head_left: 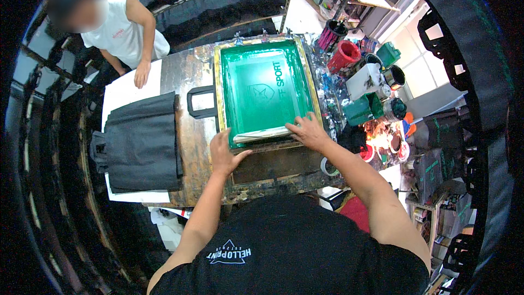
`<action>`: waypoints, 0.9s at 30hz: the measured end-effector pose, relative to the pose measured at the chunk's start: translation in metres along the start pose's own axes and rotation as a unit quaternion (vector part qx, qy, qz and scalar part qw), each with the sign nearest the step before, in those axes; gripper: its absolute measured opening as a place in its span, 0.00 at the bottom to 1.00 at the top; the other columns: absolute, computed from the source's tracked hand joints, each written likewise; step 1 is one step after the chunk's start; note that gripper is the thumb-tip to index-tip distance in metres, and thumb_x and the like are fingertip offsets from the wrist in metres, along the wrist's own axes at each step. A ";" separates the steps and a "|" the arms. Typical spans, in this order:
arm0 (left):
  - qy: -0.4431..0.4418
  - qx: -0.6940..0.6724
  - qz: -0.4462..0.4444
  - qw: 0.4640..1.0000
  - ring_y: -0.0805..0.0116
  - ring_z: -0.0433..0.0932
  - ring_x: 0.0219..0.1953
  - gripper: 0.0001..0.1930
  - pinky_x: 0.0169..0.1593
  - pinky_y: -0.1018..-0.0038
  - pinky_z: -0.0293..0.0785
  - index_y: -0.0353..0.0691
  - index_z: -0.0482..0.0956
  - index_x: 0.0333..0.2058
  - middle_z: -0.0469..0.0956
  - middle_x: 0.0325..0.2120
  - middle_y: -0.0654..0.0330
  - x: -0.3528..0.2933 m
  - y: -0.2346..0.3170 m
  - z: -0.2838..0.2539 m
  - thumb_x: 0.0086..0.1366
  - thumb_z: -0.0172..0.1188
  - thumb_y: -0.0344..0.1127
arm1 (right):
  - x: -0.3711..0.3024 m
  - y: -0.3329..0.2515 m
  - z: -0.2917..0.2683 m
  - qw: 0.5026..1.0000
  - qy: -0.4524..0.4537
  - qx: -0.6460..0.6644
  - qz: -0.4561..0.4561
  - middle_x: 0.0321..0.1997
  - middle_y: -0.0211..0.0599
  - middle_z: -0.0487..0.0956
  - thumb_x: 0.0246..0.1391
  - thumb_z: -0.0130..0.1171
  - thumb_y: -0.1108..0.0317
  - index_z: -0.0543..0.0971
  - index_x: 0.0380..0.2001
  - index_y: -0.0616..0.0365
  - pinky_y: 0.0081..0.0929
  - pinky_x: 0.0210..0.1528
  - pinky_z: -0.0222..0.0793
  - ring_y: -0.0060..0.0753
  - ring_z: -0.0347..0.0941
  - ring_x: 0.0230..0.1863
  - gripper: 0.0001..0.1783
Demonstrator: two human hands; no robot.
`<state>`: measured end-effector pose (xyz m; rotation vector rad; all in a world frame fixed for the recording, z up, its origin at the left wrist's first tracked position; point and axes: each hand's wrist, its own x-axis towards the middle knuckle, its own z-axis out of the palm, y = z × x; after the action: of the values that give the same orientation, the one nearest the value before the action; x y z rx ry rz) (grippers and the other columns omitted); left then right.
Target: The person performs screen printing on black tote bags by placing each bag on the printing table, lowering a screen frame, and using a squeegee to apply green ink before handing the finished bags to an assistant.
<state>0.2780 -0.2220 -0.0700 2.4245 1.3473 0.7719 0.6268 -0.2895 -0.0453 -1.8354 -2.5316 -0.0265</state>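
Note:
A screen printing frame point(220, 101) with green-inked mesh lies before me on the worktable. A dark emblem and lettering show through its mesh. Across its near end rests a squeegee point(261, 135) with a pale handle. My left hand point(224, 153) grips the frame's near left corner, fingers over the rim, thumb stretched along the near edge. At the near right corner, my right hand point(309, 133) holds the frame, its fingertips beside the squeegee's end. A black handle loop point(202, 102) sticks out from under the frame's left side; whatever it belongs to is hidden.
Black fabric bags point(143, 142) lie stacked at left on a white sheet. Beyond them stands a person in a white sleeveless top point(123, 30), one hand on the table. Ink tubs, including a red one point(344, 56) and a green one point(364, 109), crowd the right side. Clamps point(265, 36) line the frame's far edge.

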 end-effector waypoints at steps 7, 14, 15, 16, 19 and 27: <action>-0.081 0.049 -0.118 0.988 0.47 0.69 0.54 0.55 0.58 0.53 0.67 0.34 0.71 0.62 0.71 0.47 0.50 -0.047 -0.034 0.013 0.40 0.81 0.62 | 0.001 -0.058 0.008 0.994 0.076 0.049 0.065 0.49 0.35 0.77 0.57 0.61 0.65 0.75 0.63 0.40 0.56 0.59 0.61 0.40 0.73 0.52 0.28; -0.040 0.032 -0.141 0.989 0.47 0.70 0.51 0.50 0.55 0.54 0.68 0.41 0.76 0.60 0.70 0.46 0.52 -0.051 -0.050 0.029 0.37 0.83 0.57 | -0.002 -0.070 0.001 0.991 0.069 0.076 0.085 0.51 0.36 0.76 0.55 0.61 0.67 0.76 0.58 0.42 0.58 0.62 0.57 0.42 0.70 0.56 0.25; -0.032 0.025 -0.133 0.990 0.47 0.70 0.52 0.50 0.55 0.54 0.68 0.41 0.76 0.60 0.70 0.46 0.52 -0.051 -0.049 0.028 0.37 0.84 0.56 | -0.002 -0.070 -0.002 0.991 0.072 0.071 0.085 0.51 0.36 0.76 0.55 0.61 0.67 0.76 0.58 0.42 0.59 0.63 0.56 0.42 0.70 0.57 0.25; -0.023 0.018 -0.126 0.992 0.47 0.70 0.52 0.51 0.55 0.54 0.68 0.41 0.76 0.61 0.70 0.46 0.52 -0.052 -0.049 0.027 0.37 0.84 0.56 | -0.001 -0.071 -0.004 0.991 0.076 0.071 0.089 0.51 0.37 0.76 0.55 0.61 0.67 0.76 0.58 0.43 0.59 0.64 0.56 0.42 0.70 0.58 0.25; 0.021 -0.015 -0.123 0.992 0.47 0.73 0.49 0.53 0.53 0.55 0.69 0.41 0.73 0.64 0.74 0.45 0.50 -0.051 -0.043 0.022 0.38 0.85 0.53 | 0.002 -0.071 -0.021 0.989 0.091 0.069 0.098 0.51 0.38 0.76 0.54 0.62 0.67 0.76 0.58 0.44 0.61 0.65 0.54 0.43 0.70 0.58 0.26; 0.069 -0.364 -0.216 0.903 0.63 0.81 0.53 0.48 0.58 0.68 0.76 0.28 0.67 0.66 0.83 0.49 0.50 -0.014 -0.015 -0.010 0.49 0.83 0.37 | 0.025 -0.056 -0.101 0.985 0.137 0.047 0.091 0.49 0.40 0.75 0.55 0.63 0.60 0.75 0.58 0.47 0.60 0.65 0.54 0.45 0.70 0.55 0.26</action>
<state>0.2555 -0.2260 -0.0732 1.4546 1.2672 1.0848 0.5657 -0.2858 0.0555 -1.8731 -2.1403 -0.1436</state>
